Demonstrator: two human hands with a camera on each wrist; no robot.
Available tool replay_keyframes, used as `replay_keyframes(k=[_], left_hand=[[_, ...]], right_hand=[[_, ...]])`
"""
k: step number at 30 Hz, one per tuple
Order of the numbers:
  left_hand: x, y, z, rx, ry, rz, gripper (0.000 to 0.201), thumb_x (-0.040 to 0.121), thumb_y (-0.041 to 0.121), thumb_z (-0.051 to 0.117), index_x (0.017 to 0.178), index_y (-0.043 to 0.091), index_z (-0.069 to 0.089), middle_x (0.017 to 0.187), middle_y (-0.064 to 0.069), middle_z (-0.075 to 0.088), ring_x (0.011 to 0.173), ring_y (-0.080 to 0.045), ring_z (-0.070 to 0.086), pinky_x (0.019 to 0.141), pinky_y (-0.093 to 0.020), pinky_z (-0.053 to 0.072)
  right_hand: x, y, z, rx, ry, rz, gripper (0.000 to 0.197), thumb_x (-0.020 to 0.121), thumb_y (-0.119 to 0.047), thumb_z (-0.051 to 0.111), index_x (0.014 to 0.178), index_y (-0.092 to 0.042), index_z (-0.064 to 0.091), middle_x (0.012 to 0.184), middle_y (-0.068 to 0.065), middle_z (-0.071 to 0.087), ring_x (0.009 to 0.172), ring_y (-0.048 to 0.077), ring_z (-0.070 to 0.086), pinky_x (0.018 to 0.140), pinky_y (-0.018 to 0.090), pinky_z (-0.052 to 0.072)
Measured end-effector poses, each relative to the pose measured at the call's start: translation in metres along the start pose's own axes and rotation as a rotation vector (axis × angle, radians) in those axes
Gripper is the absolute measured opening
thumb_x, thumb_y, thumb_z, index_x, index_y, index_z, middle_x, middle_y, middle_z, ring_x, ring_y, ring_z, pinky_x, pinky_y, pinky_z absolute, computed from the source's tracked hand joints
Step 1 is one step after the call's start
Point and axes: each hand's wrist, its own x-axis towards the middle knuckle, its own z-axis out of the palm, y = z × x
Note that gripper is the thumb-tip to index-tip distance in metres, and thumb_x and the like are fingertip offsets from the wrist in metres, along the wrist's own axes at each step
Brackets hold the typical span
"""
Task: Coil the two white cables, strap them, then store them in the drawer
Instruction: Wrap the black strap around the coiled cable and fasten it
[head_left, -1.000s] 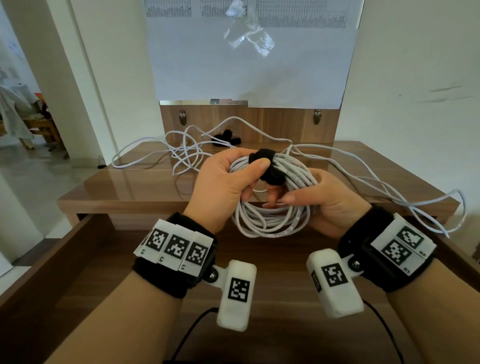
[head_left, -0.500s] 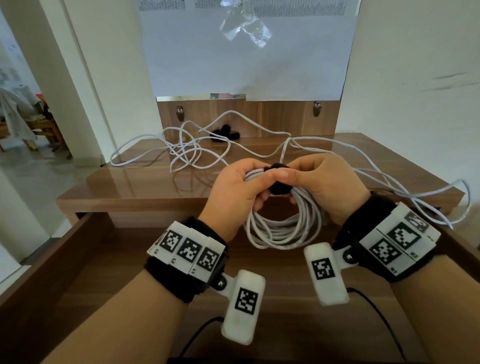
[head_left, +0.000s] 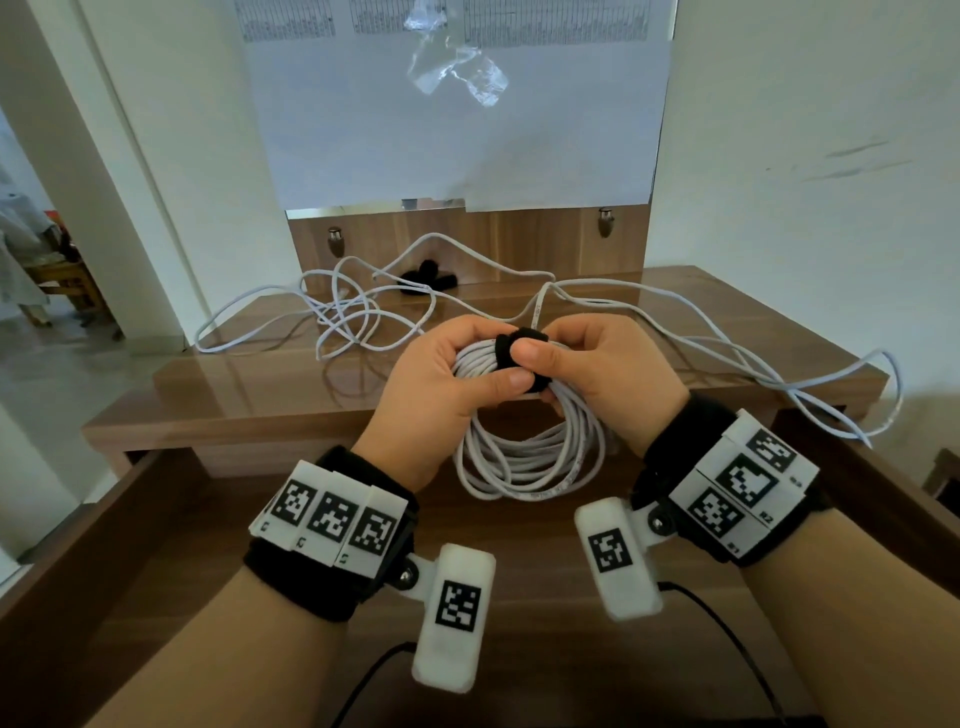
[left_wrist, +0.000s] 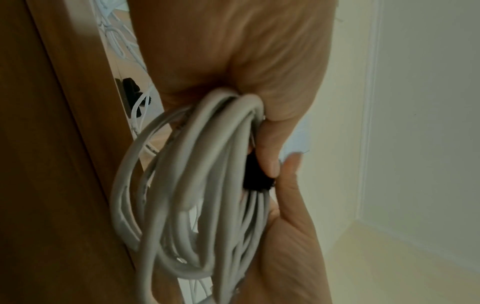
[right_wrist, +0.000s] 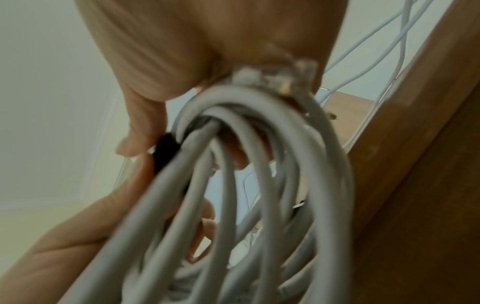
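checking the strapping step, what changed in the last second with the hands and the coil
The right hand came up from under the coiled white cable onto its top, and its thumb now presses the black fabric strap. The left hand kept gripping the coil. The loose white cable on the wooden table stayed put.

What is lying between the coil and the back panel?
In the head view, the loose cable and spare black straps lie on the tabletop beyond the coil.
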Motion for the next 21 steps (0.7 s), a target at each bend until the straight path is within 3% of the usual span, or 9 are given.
replay_keyframes(k=[3,6,8,10,13,18,21], left_hand=[[0.0,0.003,-0.001,-0.069,-0.013,0.017,0.037,0.081,-0.011,0.063,0.118,-0.011,0.056,0.103,-0.017,0.068,0.09,-0.021,0.072,0.073,-0.026,0.058],[0.003,0.0,-0.008,-0.069,0.054,0.026,0.038,0.081,-0.002,0.069,0.117,-0.006,0.059,0.108,-0.02,0.068,0.096,-0.028,0.07,0.077,-0.031,0.057],[0.004,0.0,-0.011,-0.072,0.114,0.013,0.039,0.079,0.004,0.07,0.117,-0.003,0.061,0.108,-0.018,0.069,0.093,-0.026,0.069,0.075,-0.028,0.056],[0.005,0.001,-0.014,-0.096,0.152,-0.018,0.04,0.077,0.009,0.069,0.116,0.0,0.063,0.099,-0.015,0.069,0.08,-0.018,0.068,0.07,-0.027,0.054],[0.005,0.003,-0.017,-0.094,0.162,-0.07,0.034,0.08,0.015,0.066,0.112,0.005,0.065,0.085,-0.015,0.064,0.062,-0.014,0.058,0.066,-0.03,0.054],[0.003,0.007,-0.025,0.035,0.128,-0.179,0.03,0.095,0.021,0.059,0.119,0.004,0.058,0.083,-0.008,0.065,0.07,-0.019,0.066,0.067,-0.034,0.055],[0.001,0.009,-0.024,0.124,0.083,-0.276,0.026,0.096,0.02,0.058,0.115,0.004,0.059,0.087,-0.014,0.066,0.073,-0.024,0.069,0.063,-0.038,0.058]], right_hand=[[0.001,-0.001,-0.006,0.134,-0.044,0.011,0.053,0.079,-0.049,0.059,0.083,0.004,0.066,0.065,0.015,0.061,0.054,0.02,0.056,0.055,0.024,0.048],[0.002,0.0,-0.011,0.183,-0.095,0.029,0.054,0.084,-0.048,0.063,0.096,0.005,0.065,0.079,0.033,0.061,0.064,0.033,0.057,0.063,0.036,0.049],[0.002,0.002,-0.011,0.059,-0.122,0.043,0.035,0.08,-0.036,0.072,0.102,-0.009,0.066,0.088,0.017,0.07,0.073,0.024,0.067,0.067,0.024,0.053],[0.004,0.007,-0.011,-0.049,-0.116,0.026,0.028,0.077,-0.021,0.076,0.102,-0.013,0.065,0.091,0.009,0.072,0.08,0.02,0.07,0.073,0.026,0.056],[0.006,0.014,-0.009,-0.084,-0.057,0.01,0.015,0.082,-0.01,0.072,0.096,-0.013,0.067,0.081,0.009,0.073,0.073,0.024,0.071,0.072,0.035,0.059],[0.008,0.021,-0.01,0.002,0.075,0.037,0.002,0.085,-0.013,0.068,0.086,-0.011,0.068,0.071,0.011,0.068,0.061,0.023,0.064,0.066,0.036,0.055],[0.008,0.024,-0.01,0.052,0.105,0.085,0.005,0.085,-0.015,0.068,0.081,-0.011,0.068,0.071,0.017,0.065,0.06,0.024,0.062,0.067,0.04,0.052]])
